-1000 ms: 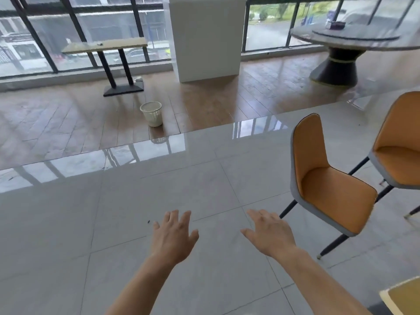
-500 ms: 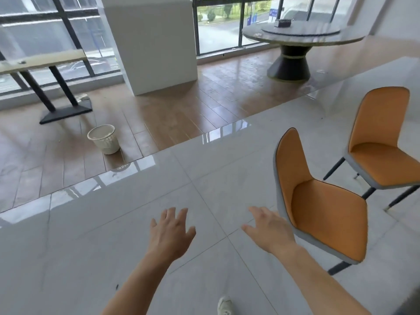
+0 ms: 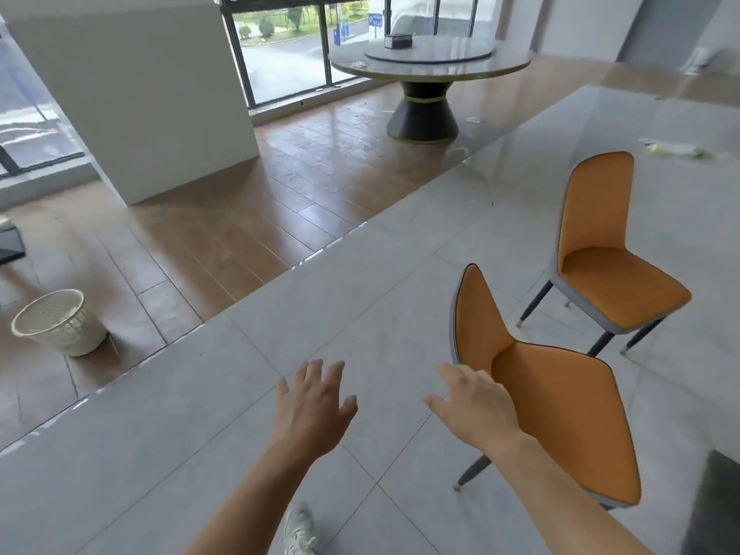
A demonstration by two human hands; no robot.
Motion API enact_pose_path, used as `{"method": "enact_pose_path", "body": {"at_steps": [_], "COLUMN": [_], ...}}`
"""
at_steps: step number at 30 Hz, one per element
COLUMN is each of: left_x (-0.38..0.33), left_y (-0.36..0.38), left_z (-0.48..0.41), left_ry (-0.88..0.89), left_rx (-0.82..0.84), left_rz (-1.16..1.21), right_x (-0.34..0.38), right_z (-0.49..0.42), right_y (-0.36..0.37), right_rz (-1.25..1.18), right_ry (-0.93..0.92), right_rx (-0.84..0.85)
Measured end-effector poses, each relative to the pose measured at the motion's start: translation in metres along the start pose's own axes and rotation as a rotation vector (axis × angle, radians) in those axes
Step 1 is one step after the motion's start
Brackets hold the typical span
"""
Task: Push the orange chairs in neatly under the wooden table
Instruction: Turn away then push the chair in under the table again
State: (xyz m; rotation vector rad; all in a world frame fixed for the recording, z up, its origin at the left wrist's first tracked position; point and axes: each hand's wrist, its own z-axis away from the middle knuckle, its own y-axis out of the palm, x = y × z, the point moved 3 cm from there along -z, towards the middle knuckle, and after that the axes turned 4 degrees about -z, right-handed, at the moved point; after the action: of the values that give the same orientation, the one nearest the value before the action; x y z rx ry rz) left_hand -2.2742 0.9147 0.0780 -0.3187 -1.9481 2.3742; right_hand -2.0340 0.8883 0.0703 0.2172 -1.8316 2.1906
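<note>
Two orange chairs with grey shells and dark legs stand on the grey tiled floor. The near chair (image 3: pixel 560 410) is at lower right, its backrest toward me. The far chair (image 3: pixel 600 250) stands behind it to the right, facing right. My right hand (image 3: pixel 472 406) is open, fingers spread, just left of the near chair's backrest edge; whether it touches is unclear. Further left, my left hand (image 3: pixel 316 406) hovers open over the floor, holding nothing. The wooden table is not clearly in view; only a dark patch (image 3: pixel 716 506) shows at the bottom right corner.
A white wicker wastebasket (image 3: pixel 60 322) sits on the wood floor at left. A white pillar (image 3: pixel 132 94) rises at upper left. A round marble table (image 3: pixel 428 70) on a dark pedestal stands at the back by the windows. My shoe (image 3: pixel 298 530) shows at the bottom.
The view has swung to the right and closer to the chairs. My right hand has come nearer the near chair's backrest. Both hands stay open.
</note>
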Motion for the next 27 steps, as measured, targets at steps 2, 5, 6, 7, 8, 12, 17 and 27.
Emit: {"method": "enact_pose_path", "body": {"at_steps": [2, 5, 6, 7, 8, 12, 17, 27], "left_x": [0.002, 0.008, 0.010, 0.013, 0.016, 0.015, -0.019, -0.126], "left_y": [-0.007, -0.019, -0.024, -0.029, -0.033, -0.046, -0.055, -0.036], "left_z": [-0.040, -0.103, -0.123, -0.142, -0.161, -0.225, -0.281, -0.391], "left_ry": [0.065, 0.182, 0.219, 0.254, 0.292, 0.449, 0.654, 0.967], "left_rx": [-0.001, -0.011, -0.009, -0.005, 0.007, 0.034, 0.068, 0.102], "left_rz": [-0.026, -0.067, -0.079, -0.093, -0.107, -0.148, -0.173, -0.258], "right_x": [0.001, 0.003, 0.006, 0.009, 0.013, 0.026, 0.018, -0.058], "right_z": [-0.025, -0.063, -0.075, -0.087, -0.097, -0.132, -0.159, -0.210], "right_y": [-0.001, -0.005, -0.006, -0.006, -0.008, -0.011, -0.010, -0.006], "right_rz": [-0.007, -0.035, -0.045, -0.051, -0.061, -0.103, -0.153, -0.208], "right_ry": [0.051, 0.143, 0.177, 0.207, 0.239, 0.369, 0.523, 0.806], "right_rx": [-0.025, -0.074, -0.082, -0.090, -0.099, -0.152, -0.175, -0.270]}}
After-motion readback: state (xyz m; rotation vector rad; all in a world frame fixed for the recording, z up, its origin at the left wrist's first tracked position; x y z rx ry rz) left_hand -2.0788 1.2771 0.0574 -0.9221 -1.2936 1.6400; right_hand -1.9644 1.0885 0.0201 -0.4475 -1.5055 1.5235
